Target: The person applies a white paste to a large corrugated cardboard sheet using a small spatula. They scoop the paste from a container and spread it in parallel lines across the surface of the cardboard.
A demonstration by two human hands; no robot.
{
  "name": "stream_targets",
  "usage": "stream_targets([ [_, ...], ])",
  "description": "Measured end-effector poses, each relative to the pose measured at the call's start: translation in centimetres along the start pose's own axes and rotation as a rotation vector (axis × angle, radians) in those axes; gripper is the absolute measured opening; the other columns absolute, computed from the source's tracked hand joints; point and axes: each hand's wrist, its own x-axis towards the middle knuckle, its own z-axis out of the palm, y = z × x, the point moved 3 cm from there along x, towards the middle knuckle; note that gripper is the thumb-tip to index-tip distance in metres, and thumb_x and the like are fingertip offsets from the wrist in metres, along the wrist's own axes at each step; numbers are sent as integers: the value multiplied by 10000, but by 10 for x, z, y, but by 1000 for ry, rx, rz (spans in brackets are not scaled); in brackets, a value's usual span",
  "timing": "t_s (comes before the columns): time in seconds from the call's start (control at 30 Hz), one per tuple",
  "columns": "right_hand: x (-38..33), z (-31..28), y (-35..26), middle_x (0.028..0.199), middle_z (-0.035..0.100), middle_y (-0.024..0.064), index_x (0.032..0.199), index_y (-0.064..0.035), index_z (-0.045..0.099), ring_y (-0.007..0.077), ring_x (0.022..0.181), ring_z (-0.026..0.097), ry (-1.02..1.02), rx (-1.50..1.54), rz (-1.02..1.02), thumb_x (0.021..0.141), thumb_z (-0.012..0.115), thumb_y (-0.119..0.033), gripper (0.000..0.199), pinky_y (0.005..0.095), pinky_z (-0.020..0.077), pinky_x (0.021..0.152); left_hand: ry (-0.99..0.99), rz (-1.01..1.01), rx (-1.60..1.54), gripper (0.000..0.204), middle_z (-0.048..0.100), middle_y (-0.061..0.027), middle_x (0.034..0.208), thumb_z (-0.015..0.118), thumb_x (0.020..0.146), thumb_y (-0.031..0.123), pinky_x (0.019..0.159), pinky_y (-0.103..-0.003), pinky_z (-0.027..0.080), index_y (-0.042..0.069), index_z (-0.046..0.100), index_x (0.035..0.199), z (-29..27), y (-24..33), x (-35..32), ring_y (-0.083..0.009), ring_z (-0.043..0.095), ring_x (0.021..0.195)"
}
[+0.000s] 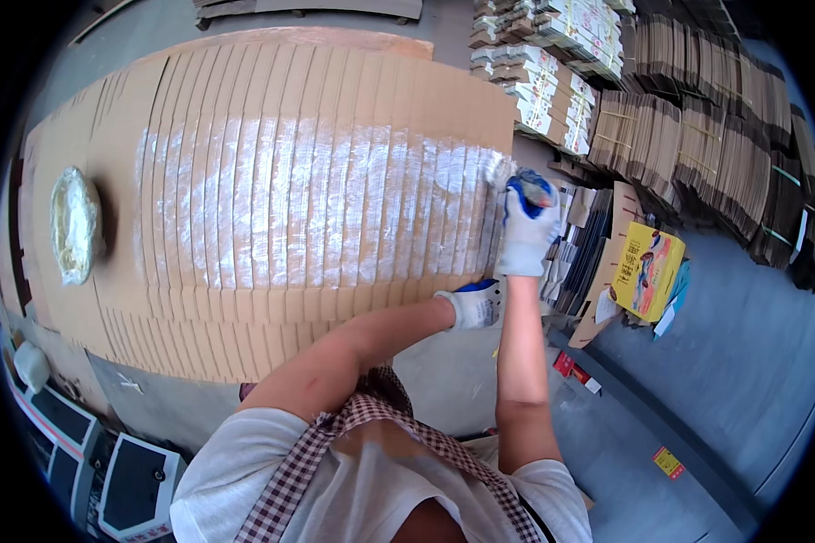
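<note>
A row of overlapping brown cardboard sheets (335,100) spreads across the work surface, with a wet white paste-like coating (290,208) smeared over its middle band. My right hand (527,231), in a white glove with blue palm coating, is closed around a brush (503,169). Its pale bristles touch the sheets' right end; most of the handle is hidden in the grip. My left hand (475,305), gloved alike, is at the near right edge of the sheets, beside my right forearm. Its fingers are mostly hidden. At the far left sits a plastic-lined bowl (77,226) with pale contents.
Tied bundles of flat brown cardboard (643,136) and printed white cartons (543,90) are stacked at the back right. A yellow box (647,271) stands right of my right hand beside more stacked sheets (584,240). Dark-panelled grey equipment (136,489) is at the lower left.
</note>
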Motion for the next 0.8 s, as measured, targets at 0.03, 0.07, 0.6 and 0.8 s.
stream_targets([
  [0.03,-3,4,-5,1032,664,75,1094,5,630,154,923,641,43,293,227,856,688,-21,246,292,520,846,-27,-8,-73,347,579,-103,1344,516,925,218,1084,-391,356,142,641,1240,-1,-1,-1,-262,513,1254],
  [0.07,-5,10,-10,1088,652,80,1137,9,610,174,950,645,-40,618,385,892,627,18,246,304,539,856,-38,-13,-127,331,583,-101,1322,520,923,222,1078,-391,359,142,642,1219,-5,-2,-3,-260,517,1237],
  [0.6,-54,116,-85,956,657,41,1128,-36,610,94,778,617,1,447,135,826,729,-5,326,222,515,648,-103,-101,-296,203,600,-80,1065,564,895,308,1080,-449,361,134,629,975,-143,2,-236,-262,553,1078],
  [0.8,-40,100,-81,1038,656,124,1107,-7,599,237,962,634,97,187,164,803,759,-93,354,356,494,899,-18,-74,-281,186,594,-85,1045,563,901,294,1094,-449,351,130,621,967,-122,-5,-255,-258,559,1064],
])
